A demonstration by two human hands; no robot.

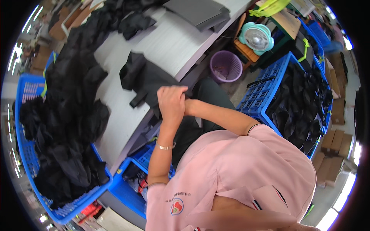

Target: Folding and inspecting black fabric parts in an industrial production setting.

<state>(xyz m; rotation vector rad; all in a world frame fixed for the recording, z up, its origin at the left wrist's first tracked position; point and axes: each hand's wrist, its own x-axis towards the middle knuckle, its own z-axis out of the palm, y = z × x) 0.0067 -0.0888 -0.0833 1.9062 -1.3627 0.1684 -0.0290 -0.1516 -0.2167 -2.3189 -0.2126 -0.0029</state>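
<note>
A piece of black cloth [150, 77] lies across the near edge of the pale table [165, 40], one end spread on the top and the other running to my hands. My left hand [170, 103], with a bracelet on its wrist, is closed on the cloth at the table's edge, fingers curled. Right up against it is my right hand [189, 107]; its fingers are hidden behind the left hand, so what they hold cannot be seen. Along the left of the table stretches a long heap of black cloth [73, 77], spilling down into a blue basket [23, 86].
Dark flat sheets [200, 13] are stacked on the table's far side. On the right stand a purple waste basket [226, 57], a turquoise fan [257, 38] on a wooden stool, and a blue crate [266, 82] full of black pieces. Another blue bin [125, 192] sits below the near edge.
</note>
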